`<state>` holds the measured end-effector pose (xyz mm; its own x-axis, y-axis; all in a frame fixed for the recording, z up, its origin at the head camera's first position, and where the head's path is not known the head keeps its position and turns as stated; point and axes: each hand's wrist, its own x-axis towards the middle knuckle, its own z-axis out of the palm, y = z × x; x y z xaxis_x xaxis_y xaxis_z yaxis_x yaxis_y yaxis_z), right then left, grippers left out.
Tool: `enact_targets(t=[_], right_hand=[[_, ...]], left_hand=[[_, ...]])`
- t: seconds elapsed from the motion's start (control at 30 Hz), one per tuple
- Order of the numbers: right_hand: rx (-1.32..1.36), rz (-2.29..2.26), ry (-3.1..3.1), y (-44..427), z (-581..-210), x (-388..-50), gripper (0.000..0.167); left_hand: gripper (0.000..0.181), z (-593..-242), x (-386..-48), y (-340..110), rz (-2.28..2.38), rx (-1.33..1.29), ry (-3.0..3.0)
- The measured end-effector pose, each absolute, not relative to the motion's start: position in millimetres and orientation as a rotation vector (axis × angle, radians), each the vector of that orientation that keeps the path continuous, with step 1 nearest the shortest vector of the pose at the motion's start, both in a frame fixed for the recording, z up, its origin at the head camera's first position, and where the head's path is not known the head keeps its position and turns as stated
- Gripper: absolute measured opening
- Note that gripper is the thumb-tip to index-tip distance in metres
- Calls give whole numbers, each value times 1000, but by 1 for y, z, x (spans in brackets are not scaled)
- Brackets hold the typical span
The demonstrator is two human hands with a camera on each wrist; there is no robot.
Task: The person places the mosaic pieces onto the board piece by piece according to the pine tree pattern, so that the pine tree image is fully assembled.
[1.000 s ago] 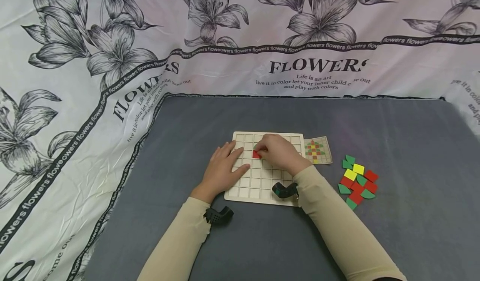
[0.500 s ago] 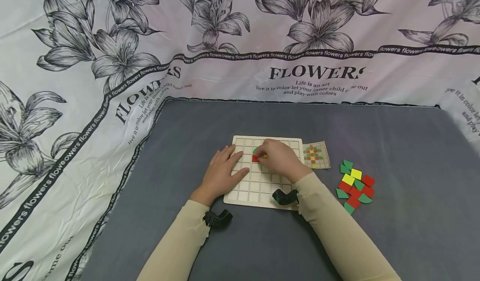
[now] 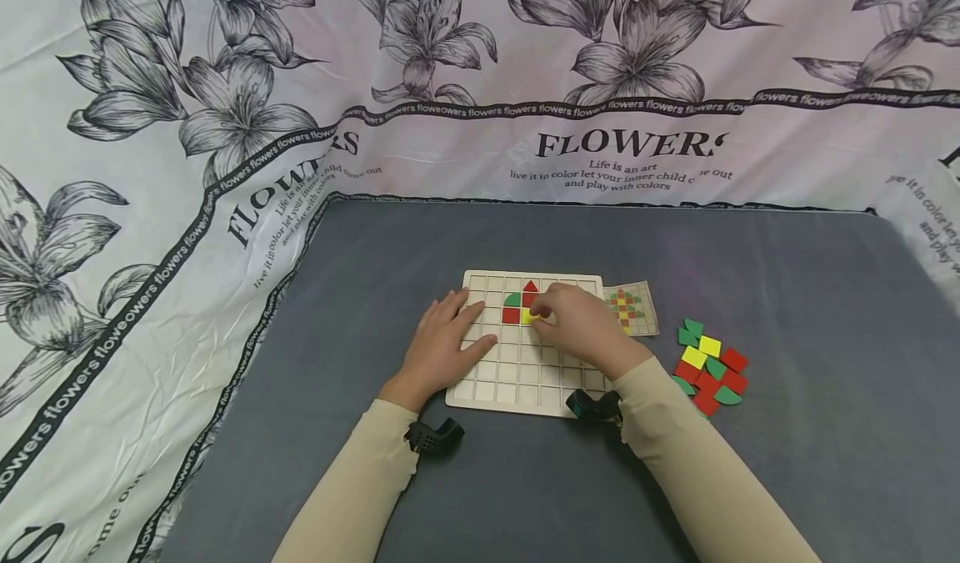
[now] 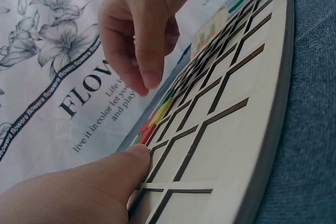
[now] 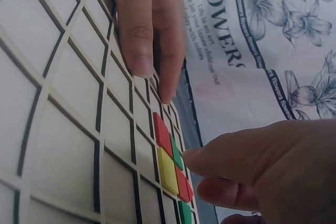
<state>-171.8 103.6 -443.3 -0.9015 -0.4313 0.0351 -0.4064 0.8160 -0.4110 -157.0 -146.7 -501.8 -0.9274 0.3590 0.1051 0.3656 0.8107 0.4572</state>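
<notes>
A pale wooden grid board (image 3: 487,371) lies on the grey table. My left hand (image 3: 441,346) rests on its left edge, fingers spread. My right hand (image 3: 585,321) hovers over the upper right part, thumb and fingers bent loosely, nothing visible between them. Near its fingertips a yellow square tile (image 3: 527,316) sits in a cell, beside a red square tile (image 3: 511,315). Above these are a green curved tile (image 3: 512,299), another red square (image 3: 529,299) and a red triangle (image 3: 531,286). In the right wrist view a further green tile (image 5: 185,213) shows beyond the yellow one.
A pattern card (image 3: 637,309) lies against the board's right side, partly behind my right hand. Farther right is a loose pile of red, yellow and green tiles (image 3: 708,367). Flower-printed cloth (image 3: 637,154) borders the table at the back and left.
My right hand has lifted off the tiles and drawn back to the right. The yellow tile, mostly covered before, now shows in its cell. My left hand has stayed in place.
</notes>
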Motion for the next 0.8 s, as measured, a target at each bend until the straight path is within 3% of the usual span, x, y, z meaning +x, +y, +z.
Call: enact_targets(t=[0.8], right_hand=[[-547,-775,2889,153,-435,-143,16]], left_hand=[[66,-503,-157,-148,-772,-596,-2975]])
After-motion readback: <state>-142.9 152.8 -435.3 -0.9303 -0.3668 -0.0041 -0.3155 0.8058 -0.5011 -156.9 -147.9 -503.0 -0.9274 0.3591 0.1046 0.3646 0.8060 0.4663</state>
